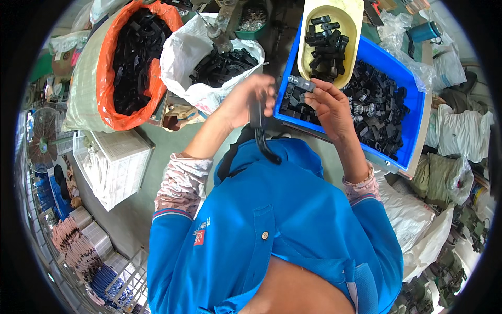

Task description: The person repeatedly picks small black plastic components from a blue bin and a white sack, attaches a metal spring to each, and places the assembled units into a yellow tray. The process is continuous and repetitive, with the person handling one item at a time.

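My left hand (241,103), slightly blurred, is closed around a black curved handle (266,149) that hangs down in front of my blue shirt. Between the thumb and fingers of my right hand (334,111) is a small black block with a silvery end (301,83). That hand is over the near left part of a blue bin (417,133), which holds many small black parts and a cluster of metal springs (361,109). A yellow tub (358,32) with black pieces in it rests at the bin's far left.
An orange-lined sack (106,107) of black parts stands at the left, beside a white bag (177,73) of black handles. Beyond them is a green container (250,35) of small metal bits. A white crate (123,180) sits on the floor. Plastic sacks (455,133) line the right side.
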### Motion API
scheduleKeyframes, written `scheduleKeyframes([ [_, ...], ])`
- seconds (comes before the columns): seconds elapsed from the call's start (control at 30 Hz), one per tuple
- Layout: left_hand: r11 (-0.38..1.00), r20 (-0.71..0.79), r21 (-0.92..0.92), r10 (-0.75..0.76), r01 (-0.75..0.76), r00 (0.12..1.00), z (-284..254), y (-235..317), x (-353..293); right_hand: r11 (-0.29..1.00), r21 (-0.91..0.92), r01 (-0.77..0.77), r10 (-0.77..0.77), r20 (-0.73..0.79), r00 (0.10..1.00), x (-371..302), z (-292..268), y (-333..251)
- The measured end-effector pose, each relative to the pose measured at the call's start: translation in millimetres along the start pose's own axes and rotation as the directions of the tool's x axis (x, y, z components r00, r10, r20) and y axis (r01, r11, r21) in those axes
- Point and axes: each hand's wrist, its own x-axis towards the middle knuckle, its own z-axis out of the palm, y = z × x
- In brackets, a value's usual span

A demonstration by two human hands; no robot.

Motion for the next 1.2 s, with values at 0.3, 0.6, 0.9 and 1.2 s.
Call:
scheduleKeyframes([
  [0.3, 0.995, 0.198, 0.079, -0.071, 0.057, 0.978, 23.2, -54.8, -21.9, 0.995, -0.071, -0.063, 0.068, 0.07, 0.995, -11.3, -32.6, -35.3],
  [0.6, 0.92, 0.186, 0.338, 0.141, -0.198, 0.972, 26.8, -30.5, -20.8, 0.898, -0.432, -0.084, 0.172, 0.17, 0.97, -4.8, -4.5, -78.3],
  [0.9, 0.901, 0.231, 0.405, 0.065, -0.156, 0.971, 27.8, -31.8, -17.6, 0.705, -0.708, -0.033, 0.264, 0.22, 0.939, 7.1, 16.6, -87.1],
  [1.2, 0.896, 0.233, 0.395, 0.114, -0.201, 0.966, 32.5, -32.6, -11.5, 0.753, -0.656, -0.059, 0.282, 0.24, 0.929, 1.0, 22.4, -66.5],
])
